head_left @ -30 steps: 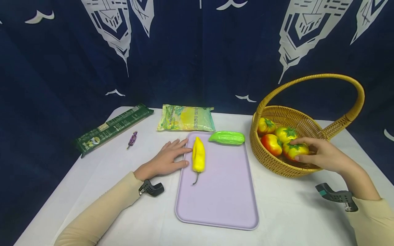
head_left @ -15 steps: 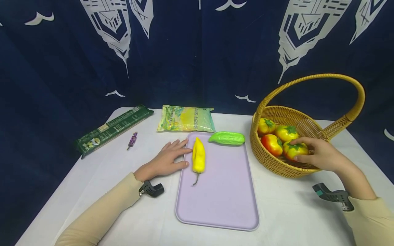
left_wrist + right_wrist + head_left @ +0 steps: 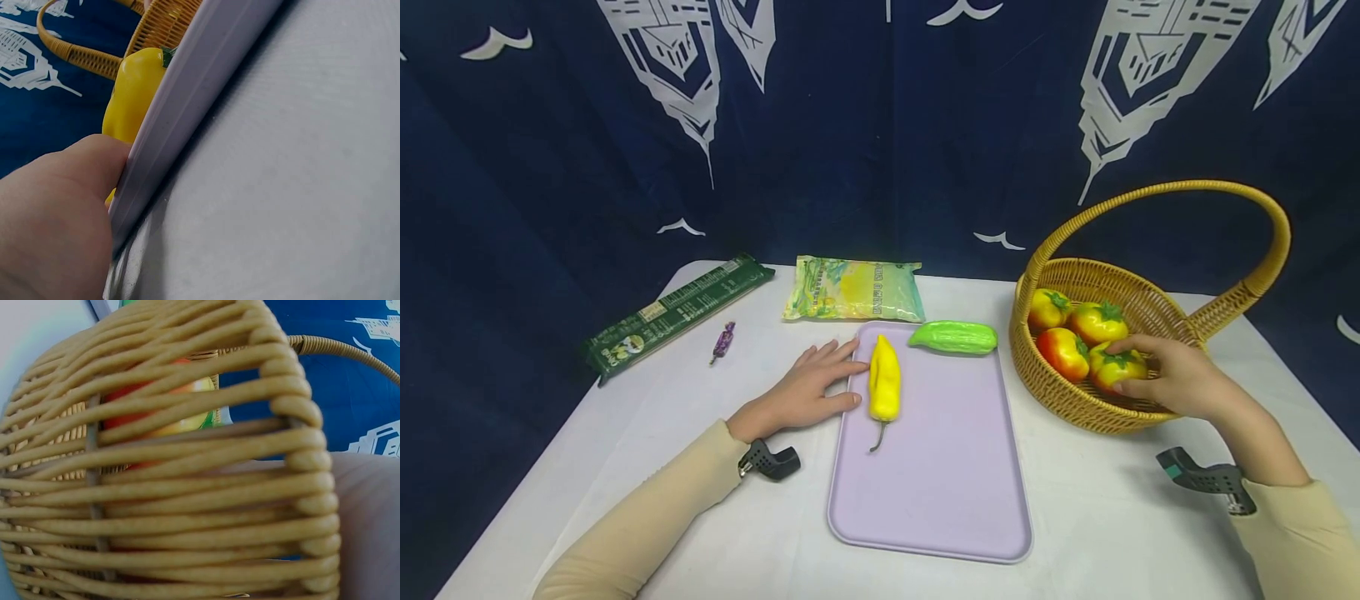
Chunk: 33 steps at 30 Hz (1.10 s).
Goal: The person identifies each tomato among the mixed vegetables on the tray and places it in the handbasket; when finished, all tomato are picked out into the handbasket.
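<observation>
In the head view my right hand [image 3: 1187, 379] reaches over the near rim of a wicker basket [image 3: 1043, 390]. Its thumb and fingers grip the nearest yellow-red tomato [image 3: 1107, 367], which sits among several such tomatoes inside. The basket wall [image 3: 187, 525] fills most of the right wrist view and hides the fingertips. My left hand [image 3: 808, 387] lies with fingers spread at the left edge of a lilac tray [image 3: 951, 475], its index fingertip beside a yellow pepper [image 3: 884, 383]. That pepper [image 3: 134, 94] shows behind the tray rim in the left wrist view.
A long green ridged vegetable [image 3: 955, 337] lies across the tray's far edge. Behind it is a yellow-green packet [image 3: 857, 289]. A dark green package [image 3: 677, 317] and a purple wrapped candy [image 3: 722, 342] lie at the left. The basket's tall handle [image 3: 1187, 185] arches above it.
My right hand and wrist have shifted slightly left, and the gripped tomato has moved a little left with them inside the basket. My left hand has stayed in place.
</observation>
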Each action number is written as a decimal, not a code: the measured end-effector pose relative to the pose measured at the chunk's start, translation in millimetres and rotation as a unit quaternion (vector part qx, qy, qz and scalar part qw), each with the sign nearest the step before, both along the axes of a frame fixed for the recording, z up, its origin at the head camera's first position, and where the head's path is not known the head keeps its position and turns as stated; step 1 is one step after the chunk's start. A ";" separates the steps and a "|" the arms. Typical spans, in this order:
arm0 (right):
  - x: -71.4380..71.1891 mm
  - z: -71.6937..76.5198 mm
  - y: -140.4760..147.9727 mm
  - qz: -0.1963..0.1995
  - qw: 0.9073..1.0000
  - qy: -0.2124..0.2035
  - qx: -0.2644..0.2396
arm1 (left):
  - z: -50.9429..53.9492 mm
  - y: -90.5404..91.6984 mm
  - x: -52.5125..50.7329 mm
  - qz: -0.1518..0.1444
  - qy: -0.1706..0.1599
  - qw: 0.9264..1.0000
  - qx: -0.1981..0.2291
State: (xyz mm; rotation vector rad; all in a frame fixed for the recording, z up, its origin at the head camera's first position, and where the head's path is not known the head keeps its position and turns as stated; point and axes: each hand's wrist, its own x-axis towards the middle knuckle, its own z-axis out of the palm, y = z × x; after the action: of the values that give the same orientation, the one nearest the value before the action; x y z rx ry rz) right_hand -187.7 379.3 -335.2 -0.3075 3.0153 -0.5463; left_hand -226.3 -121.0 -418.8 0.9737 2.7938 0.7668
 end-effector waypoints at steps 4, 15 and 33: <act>0.3 -1.1 -1.5 0.002 1.000 -0.006 -0.004 | -0.6 0.2 -0.1 0.000 0.000 1.000 0.001; 0.8 -3.1 -2.3 0.002 1.000 -0.006 -0.002 | -0.7 -0.1 0.1 -0.001 0.000 1.000 0.002; 0.3 -1.9 -1.4 -0.011 1.000 0.000 -0.007 | -0.1 -0.3 -0.3 -0.003 0.002 1.000 0.003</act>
State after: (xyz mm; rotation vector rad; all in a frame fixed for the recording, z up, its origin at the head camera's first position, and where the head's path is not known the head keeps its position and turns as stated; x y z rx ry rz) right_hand -187.3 377.8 -337.2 -0.2763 3.0196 -0.5682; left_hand -226.6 -121.3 -418.9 0.9837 2.7926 0.7740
